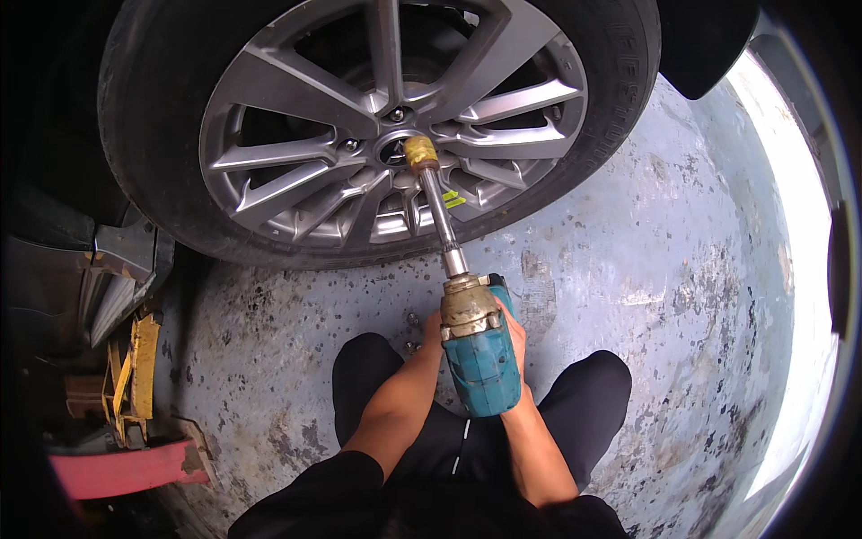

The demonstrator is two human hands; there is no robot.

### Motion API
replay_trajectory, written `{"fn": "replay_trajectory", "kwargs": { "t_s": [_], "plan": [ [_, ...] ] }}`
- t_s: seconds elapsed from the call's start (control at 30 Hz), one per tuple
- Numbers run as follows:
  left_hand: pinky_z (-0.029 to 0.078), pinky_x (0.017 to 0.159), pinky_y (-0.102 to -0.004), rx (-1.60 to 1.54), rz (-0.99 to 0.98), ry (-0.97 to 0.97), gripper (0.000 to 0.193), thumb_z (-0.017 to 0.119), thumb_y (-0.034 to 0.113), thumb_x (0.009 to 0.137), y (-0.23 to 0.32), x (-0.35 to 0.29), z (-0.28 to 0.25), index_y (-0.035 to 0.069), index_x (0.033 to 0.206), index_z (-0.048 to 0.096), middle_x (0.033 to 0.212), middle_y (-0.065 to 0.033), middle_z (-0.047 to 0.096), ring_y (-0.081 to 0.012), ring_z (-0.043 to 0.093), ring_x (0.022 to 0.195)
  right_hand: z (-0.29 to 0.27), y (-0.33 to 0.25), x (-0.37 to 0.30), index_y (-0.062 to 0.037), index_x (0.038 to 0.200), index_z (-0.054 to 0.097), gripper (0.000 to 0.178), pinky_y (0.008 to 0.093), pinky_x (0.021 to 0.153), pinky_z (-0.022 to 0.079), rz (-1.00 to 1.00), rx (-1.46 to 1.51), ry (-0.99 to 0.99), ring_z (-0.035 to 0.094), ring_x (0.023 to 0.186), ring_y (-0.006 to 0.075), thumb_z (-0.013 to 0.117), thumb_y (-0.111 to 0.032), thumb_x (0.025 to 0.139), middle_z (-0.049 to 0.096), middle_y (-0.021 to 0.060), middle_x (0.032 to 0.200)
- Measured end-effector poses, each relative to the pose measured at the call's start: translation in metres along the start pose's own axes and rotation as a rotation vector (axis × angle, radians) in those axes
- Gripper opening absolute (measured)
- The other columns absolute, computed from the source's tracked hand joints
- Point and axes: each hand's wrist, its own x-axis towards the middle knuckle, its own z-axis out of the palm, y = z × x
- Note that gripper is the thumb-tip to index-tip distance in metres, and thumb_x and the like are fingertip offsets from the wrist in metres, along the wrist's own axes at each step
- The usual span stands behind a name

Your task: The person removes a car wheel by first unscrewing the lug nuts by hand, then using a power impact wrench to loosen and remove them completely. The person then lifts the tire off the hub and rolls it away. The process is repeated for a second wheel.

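Note:
A teal cordless impact wrench (485,368) with a worn metal nose points away from me at a car wheel (305,180). Its long extension carries a socket wrapped in yellow (420,151), whose tip is over the lower right of the hub centre; whether it sits on a nut cannot be seen. My right hand (515,337) is closed round the wrench from the right, fingers mostly behind the tool. My left hand (434,329) reaches up against the tool's left side, its fingers hidden behind the body. Lug nuts (396,114) show in the silver rim.
Small metal nuts (413,319) lie on the stained grey floor (269,359) beside my left forearm. At the left stand a yellow metal bracket (142,368) and a red lift arm (126,469), below the car's body. My knees (588,395) flank the wrench.

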Motion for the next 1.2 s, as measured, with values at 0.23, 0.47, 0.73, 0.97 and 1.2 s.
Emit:
{"fn": "replay_trajectory", "kwargs": {
  "t_s": [0.23, 0.47, 0.73, 0.97, 1.2],
  "plan": [
    [0.047, 0.062, -0.0319, -0.119, 0.137, 0.066, 0.030, 0.053, 0.030, 0.086, -0.033, 0.018, 0.005, 0.001, 0.084, 0.058, 0.082, -0.0123, 0.064, -0.0211, 0.062, 0.070, 0.025, 0.006, 0.039, 0.0007, 0.094, 0.060, 0.019, 0.0282, 0.072, 0.046, -0.010, -0.006, 0.043, 0.057, 0.079, 0.0206, 0.061, -0.001, 0.075, 0.059, 0.0093, 0.091],
    [0.045, 0.062, -0.0254, -1.217, 0.444, 0.103, 0.039, 0.041, 0.037, 0.096, 0.124, -0.082, -0.234, 0.002, 0.089, 0.058, 0.079, -0.0089, 0.063, -0.0158, 0.060, 0.070, 0.054, 0.020, 0.024, -0.0011, 0.099, 0.059, 0.021, 0.0285, 0.073, 0.048, -0.003, -0.067, 0.056, 0.058, 0.080, 0.0190, 0.060, -0.002, 0.079, 0.059, 0.0066, 0.090],
    [0.050, 0.063, -0.0314, -1.308, 0.557, -0.119, 0.037, 0.041, 0.033, 0.097, 0.196, -0.124, -0.310, -0.002, 0.095, 0.051, 0.085, -0.0169, 0.064, -0.0212, 0.062, 0.072, 0.074, -0.010, 0.033, -0.0030, 0.103, 0.058, 0.025, 0.0294, 0.070, 0.049, 0.275, 0.235, 0.061, 0.061, 0.077, 0.0199, 0.063, -0.006, 0.079, 0.063, 0.0071, 0.086],
    [0.035, 0.045, -0.0229, -1.596, 0.588, -0.334, 0.049, 0.041, 0.047, 0.094, 0.207, -0.107, -0.293, -0.002, 0.096, 0.044, 0.079, -0.0096, 0.052, -0.0110, 0.042, 0.056, 0.051, -0.002, 0.038, -0.0027, 0.106, 0.060, 0.028, 0.0229, 0.070, 0.049, 0.076, -0.052, 0.070, 0.059, 0.077, 0.0098, 0.063, -0.002, 0.078, 0.063, 0.0028, 0.089],
    [0.035, 0.049, -0.0230, -1.695, 0.710, -0.438, 0.045, 0.036, 0.043, 0.097, 0.208, -0.100, -0.288, -0.001, 0.098, 0.042, 0.079, -0.0066, 0.047, -0.0105, 0.039, 0.057, 0.046, 0.004, 0.028, -0.0025, 0.102, 0.061, 0.027, 0.0234, 0.070, 0.049, 0.056, 0.009, 0.080, 0.061, 0.079, 0.0113, 0.066, -0.001, 0.075, 0.063, 0.0037, 0.090]
  ]
}}
